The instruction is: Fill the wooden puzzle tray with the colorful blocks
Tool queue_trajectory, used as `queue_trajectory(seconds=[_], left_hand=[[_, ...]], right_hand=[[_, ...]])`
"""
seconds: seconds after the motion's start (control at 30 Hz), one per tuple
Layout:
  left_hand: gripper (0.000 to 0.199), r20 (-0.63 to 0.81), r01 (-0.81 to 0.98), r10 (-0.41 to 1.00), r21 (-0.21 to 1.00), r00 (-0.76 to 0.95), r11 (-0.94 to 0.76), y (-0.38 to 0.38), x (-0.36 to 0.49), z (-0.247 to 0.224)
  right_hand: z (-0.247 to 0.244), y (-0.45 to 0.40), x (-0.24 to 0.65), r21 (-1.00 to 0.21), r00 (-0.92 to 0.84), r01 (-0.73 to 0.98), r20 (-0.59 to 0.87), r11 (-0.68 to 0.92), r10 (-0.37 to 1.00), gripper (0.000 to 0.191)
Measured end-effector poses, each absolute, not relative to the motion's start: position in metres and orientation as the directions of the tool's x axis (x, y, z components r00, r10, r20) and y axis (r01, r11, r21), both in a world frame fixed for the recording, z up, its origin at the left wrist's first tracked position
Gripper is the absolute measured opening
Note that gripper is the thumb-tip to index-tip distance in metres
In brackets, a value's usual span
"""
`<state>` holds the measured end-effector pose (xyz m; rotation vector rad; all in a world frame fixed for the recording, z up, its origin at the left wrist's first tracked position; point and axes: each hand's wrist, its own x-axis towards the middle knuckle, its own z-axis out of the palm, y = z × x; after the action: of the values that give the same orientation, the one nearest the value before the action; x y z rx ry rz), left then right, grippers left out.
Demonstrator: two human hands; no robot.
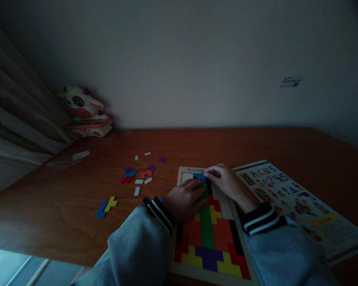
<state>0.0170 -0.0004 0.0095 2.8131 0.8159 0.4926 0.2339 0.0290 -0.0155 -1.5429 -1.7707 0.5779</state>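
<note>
A wooden puzzle board (179, 174) lies in front of me, mostly filled with coloured block pieces. A green strip (207, 226) runs up its middle, above a purple piece (209, 258) at the near end. My left hand (186, 200) rests on the board's left half, fingers spread over the pieces. At the far end, my right hand (225, 180) has its thumb and forefinger pinched at the edge of a blue puzzle piece (199, 176). A black piece (209, 186) sits just below those fingertips. My hands hide part of the pattern.
Loose purple, red, orange and white pieces (139, 181) are scattered left of the board. A yellow piece (110, 203) touches a blue one (101, 209) nearer me. A printed pattern sheet (298, 206) lies at the right. A cow-shaped toy (88, 113) stands by the curtain (20, 95).
</note>
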Motion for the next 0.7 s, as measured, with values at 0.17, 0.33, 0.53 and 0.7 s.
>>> queue_trajectory(seconds=[0.17, 0.33, 0.53, 0.7], left_hand=[[0.034, 0.279, 0.472, 0.530, 0.250, 0.801, -0.845, 0.000, 0.017, 0.009], [0.034, 0.299, 0.457, 0.519, 0.257, 0.801, -0.852, 0.001, 0.017, 0.007], [0.034, 0.306, 0.472, 0.536, 0.259, 0.787, -0.842, 0.001, 0.016, 0.007], [0.040, 0.370, 0.539, 0.608, 0.282, 0.702, -0.794, 0.003, 0.015, 0.004]], right_hand=[[-0.016, 0.027, 0.233, -0.706, -0.061, 0.677, 0.230, 0.209, 0.971, 0.018], [-0.016, 0.027, 0.236, -0.693, -0.092, 0.685, 0.221, 0.223, 0.971, 0.018], [-0.008, 0.024, 0.244, -0.731, -0.147, 0.639, 0.192, 0.241, 0.970, 0.025], [-0.001, 0.019, 0.255, -0.716, -0.150, 0.675, 0.107, 0.181, 0.983, 0.033]])
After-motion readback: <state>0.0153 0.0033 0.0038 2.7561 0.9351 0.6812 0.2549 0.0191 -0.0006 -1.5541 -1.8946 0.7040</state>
